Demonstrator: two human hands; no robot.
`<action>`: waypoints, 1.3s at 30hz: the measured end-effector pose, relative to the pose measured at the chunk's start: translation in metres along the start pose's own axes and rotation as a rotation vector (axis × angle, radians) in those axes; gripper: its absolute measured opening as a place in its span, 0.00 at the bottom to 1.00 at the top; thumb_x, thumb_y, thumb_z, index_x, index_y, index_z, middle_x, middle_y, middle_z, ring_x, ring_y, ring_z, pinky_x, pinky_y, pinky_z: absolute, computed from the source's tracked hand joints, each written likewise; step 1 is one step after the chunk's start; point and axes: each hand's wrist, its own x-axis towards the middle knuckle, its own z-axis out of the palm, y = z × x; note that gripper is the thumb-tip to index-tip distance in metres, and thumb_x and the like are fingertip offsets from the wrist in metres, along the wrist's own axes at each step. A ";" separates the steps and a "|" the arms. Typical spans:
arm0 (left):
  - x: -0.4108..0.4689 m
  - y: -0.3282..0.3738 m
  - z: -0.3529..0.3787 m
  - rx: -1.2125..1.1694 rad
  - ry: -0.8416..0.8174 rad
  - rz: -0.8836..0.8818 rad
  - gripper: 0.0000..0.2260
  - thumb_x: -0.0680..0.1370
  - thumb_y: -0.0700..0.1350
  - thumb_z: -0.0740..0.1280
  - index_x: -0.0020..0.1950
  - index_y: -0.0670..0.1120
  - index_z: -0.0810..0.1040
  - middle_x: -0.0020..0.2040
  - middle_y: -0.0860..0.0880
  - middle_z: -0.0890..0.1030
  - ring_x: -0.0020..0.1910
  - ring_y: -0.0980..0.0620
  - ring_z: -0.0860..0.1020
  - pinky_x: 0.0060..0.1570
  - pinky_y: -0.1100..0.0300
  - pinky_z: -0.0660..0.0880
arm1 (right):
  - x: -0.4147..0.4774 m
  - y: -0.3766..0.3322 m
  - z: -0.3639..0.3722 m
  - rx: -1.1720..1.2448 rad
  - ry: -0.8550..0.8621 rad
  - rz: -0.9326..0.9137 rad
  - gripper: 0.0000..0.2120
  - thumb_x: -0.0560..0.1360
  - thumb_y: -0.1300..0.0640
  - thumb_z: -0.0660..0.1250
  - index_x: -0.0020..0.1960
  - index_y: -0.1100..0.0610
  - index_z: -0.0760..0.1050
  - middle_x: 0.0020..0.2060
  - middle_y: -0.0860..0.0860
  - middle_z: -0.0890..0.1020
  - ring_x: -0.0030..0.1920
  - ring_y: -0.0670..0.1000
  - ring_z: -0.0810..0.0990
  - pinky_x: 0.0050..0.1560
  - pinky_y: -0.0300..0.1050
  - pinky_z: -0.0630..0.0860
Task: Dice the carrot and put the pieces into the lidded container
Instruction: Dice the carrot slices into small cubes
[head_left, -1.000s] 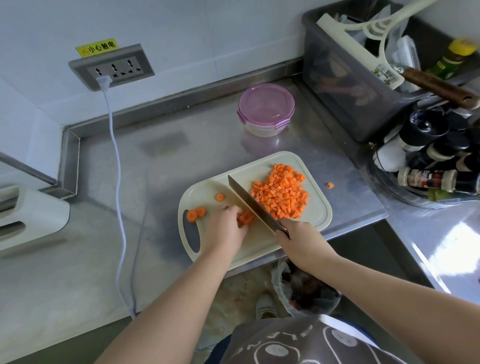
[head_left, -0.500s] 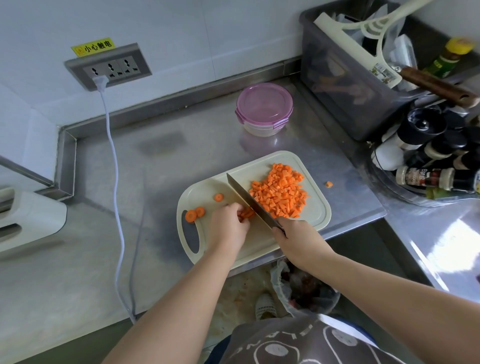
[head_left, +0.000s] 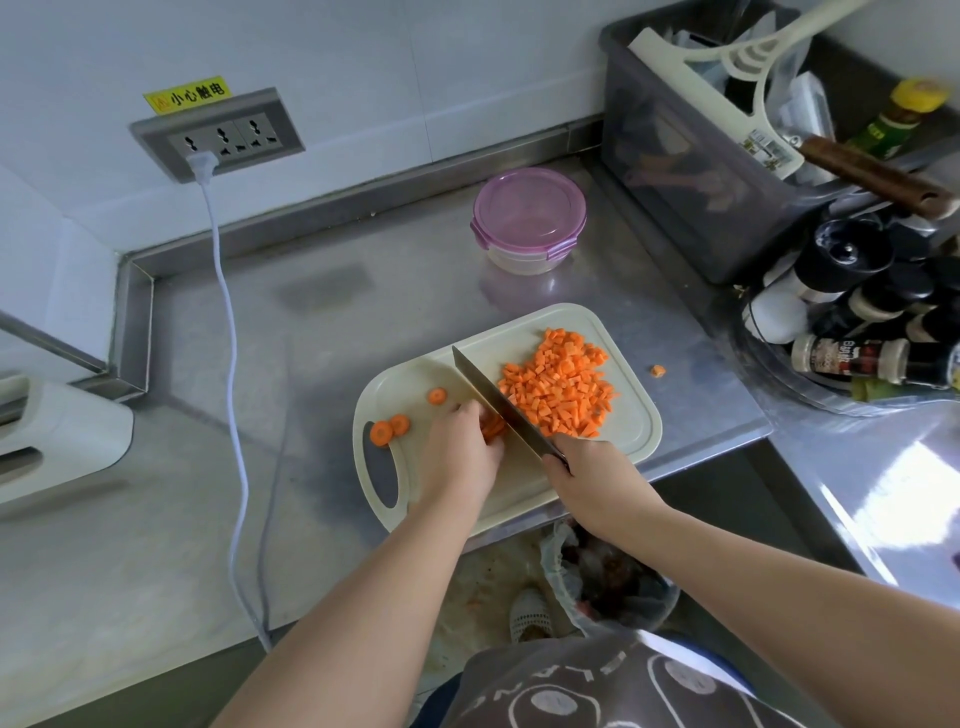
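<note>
Head view, carrot slices (head_left: 493, 429) under left fingers (head_left: 467, 417), knife (head_left: 500, 403) just beside

Steel counter (head_left: 322, 364) with cream cutting board (head_left: 634, 415), lidded container (head_left: 529, 218), 1 stray carrot cube (head_left: 658, 370), grey bin (head_left: 675, 182).

One cream plastic cutting board (head_left: 631, 415) bears three round orange carrot slices (head_left: 382, 432) at its left, one carrot piece (head_left: 492, 428) mid-board, one heap of orange dice (head_left: 558, 387) at its right, and one steel knife (head_left: 498, 402) across it. One orange cube (head_left: 658, 370) lies off its right edge; one round pink-lidded container (head_left: 529, 218) stands behind.
</note>
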 end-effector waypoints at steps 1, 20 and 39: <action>0.000 0.000 0.000 -0.008 0.004 0.000 0.06 0.74 0.43 0.68 0.49 0.45 0.77 0.48 0.47 0.80 0.46 0.46 0.79 0.42 0.54 0.75 | 0.000 0.000 0.000 -0.001 0.000 -0.002 0.07 0.81 0.56 0.55 0.48 0.57 0.69 0.44 0.54 0.76 0.44 0.54 0.75 0.46 0.49 0.74; -0.008 -0.005 -0.005 -0.005 0.039 -0.023 0.06 0.75 0.45 0.67 0.50 0.45 0.80 0.49 0.47 0.81 0.48 0.46 0.79 0.42 0.60 0.71 | -0.009 -0.008 0.002 -0.185 -0.031 -0.059 0.11 0.82 0.55 0.51 0.60 0.56 0.68 0.44 0.55 0.79 0.43 0.58 0.79 0.46 0.56 0.78; -0.006 -0.005 -0.007 0.005 0.024 0.024 0.03 0.74 0.43 0.68 0.45 0.44 0.78 0.45 0.46 0.81 0.44 0.45 0.79 0.38 0.59 0.68 | 0.003 -0.012 0.011 -0.272 -0.105 0.006 0.13 0.81 0.61 0.52 0.63 0.57 0.66 0.44 0.52 0.77 0.43 0.54 0.78 0.44 0.50 0.78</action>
